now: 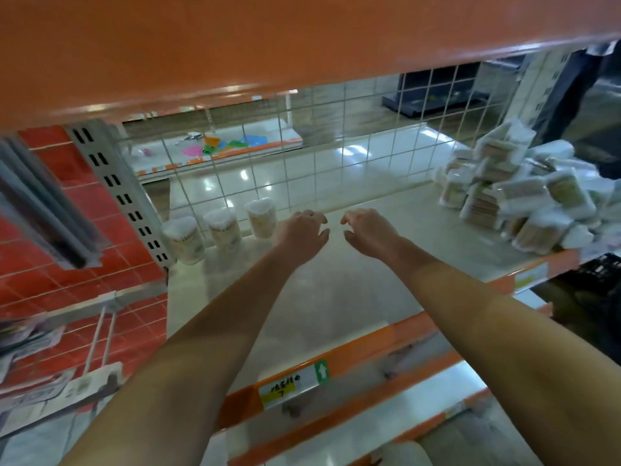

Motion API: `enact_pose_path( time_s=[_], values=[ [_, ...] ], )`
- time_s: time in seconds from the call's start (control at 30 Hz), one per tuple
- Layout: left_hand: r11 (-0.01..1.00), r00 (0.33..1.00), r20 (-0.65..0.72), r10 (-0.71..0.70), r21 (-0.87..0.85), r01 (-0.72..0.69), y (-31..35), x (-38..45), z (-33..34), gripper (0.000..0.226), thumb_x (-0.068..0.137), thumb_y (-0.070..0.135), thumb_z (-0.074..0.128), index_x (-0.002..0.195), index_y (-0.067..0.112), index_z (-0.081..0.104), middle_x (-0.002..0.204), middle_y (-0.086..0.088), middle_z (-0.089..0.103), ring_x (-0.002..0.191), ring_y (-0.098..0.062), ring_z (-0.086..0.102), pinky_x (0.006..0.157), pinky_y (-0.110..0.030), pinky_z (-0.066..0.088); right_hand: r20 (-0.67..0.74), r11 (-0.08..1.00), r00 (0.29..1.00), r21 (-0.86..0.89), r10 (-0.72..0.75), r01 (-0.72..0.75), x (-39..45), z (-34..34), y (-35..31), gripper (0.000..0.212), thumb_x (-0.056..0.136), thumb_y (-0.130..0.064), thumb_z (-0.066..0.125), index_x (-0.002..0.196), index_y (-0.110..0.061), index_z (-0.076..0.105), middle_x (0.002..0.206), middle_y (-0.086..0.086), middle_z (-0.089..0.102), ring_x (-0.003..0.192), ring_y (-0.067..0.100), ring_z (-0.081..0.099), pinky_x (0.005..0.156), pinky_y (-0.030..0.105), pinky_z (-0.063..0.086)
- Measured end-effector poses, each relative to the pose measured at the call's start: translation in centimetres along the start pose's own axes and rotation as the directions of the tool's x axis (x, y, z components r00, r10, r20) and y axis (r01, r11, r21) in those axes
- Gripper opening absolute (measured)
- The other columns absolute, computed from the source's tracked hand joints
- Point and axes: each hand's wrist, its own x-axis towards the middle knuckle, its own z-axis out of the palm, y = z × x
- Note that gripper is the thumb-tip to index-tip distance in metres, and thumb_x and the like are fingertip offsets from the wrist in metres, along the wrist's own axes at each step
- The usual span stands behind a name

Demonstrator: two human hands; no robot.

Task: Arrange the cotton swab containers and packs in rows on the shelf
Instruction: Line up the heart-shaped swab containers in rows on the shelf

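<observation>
Three round containers [221,228] stand in a row at the back of the shelf [322,284], left of centre in the frame, against the wire grid [302,156]. We hold our left hand [302,235] and right hand [366,232] just above the shelf, fingers loosely curled and holding nothing. At the frame's right lies a loose heap of packs [524,196]. We judge them light, with slippery film and crushable sides; we would take each by its short edges.
</observation>
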Motion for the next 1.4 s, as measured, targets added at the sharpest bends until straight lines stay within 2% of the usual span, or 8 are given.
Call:
enact_pose_path(
  time_s=[0.43, 0.83, 1.1, 1.23, 1.4],
  values=[
    [0.993, 0.993, 0.025, 0.115, -0.035, -0.114, 8.6, 4.2, 1.6, 0.038, 0.097, 0.037, 0.045, 0.130, 0.019, 0.052, 0.132, -0.006, 0.054, 0.122, -0.025, 0.049, 0.095, -0.036, 0.043, -0.095, 0.998, 0.994, -0.045, 0.049, -0.053, -3.2, -4.3, 8.6, 0.032, 0.091, -0.022, 0.054, 0.121, -0.009, 0.058, 0.121, 0.012, 0.061, 0.114, 0.029, 0.054, 0.094, 0.038, 0.046],
    [0.978, 0.981, -0.051, 0.185, -0.092, -0.189, 18.8, 9.4, 1.5, 0.036, 0.095, 0.035, 0.049, 0.125, 0.018, 0.057, 0.126, -0.005, 0.059, 0.116, -0.023, 0.054, 0.093, -0.035, 0.044, -0.159, 0.994, 0.985, -0.074, 0.066, -0.078, -4.6, -10.6, 16.8, 0.033, 0.092, -0.020, 0.052, 0.123, -0.011, 0.057, 0.124, 0.011, 0.060, 0.116, 0.029, 0.052, 0.096, 0.039, 0.044],
    [0.965, 0.972, -0.126, 0.197, -0.147, -0.215, 25.8, 13.0, 1.1, 0.034, 0.094, 0.034, 0.051, 0.124, 0.018, 0.059, 0.124, -0.004, 0.060, 0.115, -0.022, 0.054, 0.090, -0.036, 0.045, -0.196, 0.985, 0.974, -0.107, 0.110, -0.133, -4.9, -14.2, 22.5, 0.029, 0.094, -0.018, 0.045, 0.119, -0.012, 0.057, 0.121, 0.011, 0.061, 0.111, 0.031, 0.055, 0.089, 0.040, 0.046],
    [0.962, 0.970, -0.147, 0.193, -0.165, -0.216, 28.9, 14.6, 1.6, 0.032, 0.094, 0.034, 0.050, 0.122, 0.020, 0.060, 0.121, -0.003, 0.061, 0.113, -0.021, 0.056, 0.085, -0.035, 0.045, -0.188, 0.978, 0.972, -0.127, 0.142, -0.167, -5.4, -15.9, 25.6, 0.035, 0.095, -0.019, 0.047, 0.129, -0.014, 0.051, 0.128, 0.011, 0.057, 0.119, 0.031, 0.049, 0.096, 0.040, 0.040],
    [0.958, 0.972, -0.128, 0.199, -0.183, -0.221, 32.1, 16.0, 2.5, 0.033, 0.095, 0.030, 0.050, 0.124, 0.019, 0.058, 0.126, -0.002, 0.060, 0.117, -0.021, 0.055, 0.089, -0.035, 0.045, -0.166, 0.970, 0.967, -0.118, 0.192, -0.213, -5.9, -16.8, 28.8, 0.032, 0.095, -0.022, 0.049, 0.127, -0.015, 0.053, 0.128, 0.008, 0.055, 0.120, 0.028, 0.046, 0.097, 0.038, 0.040]
  ],
)
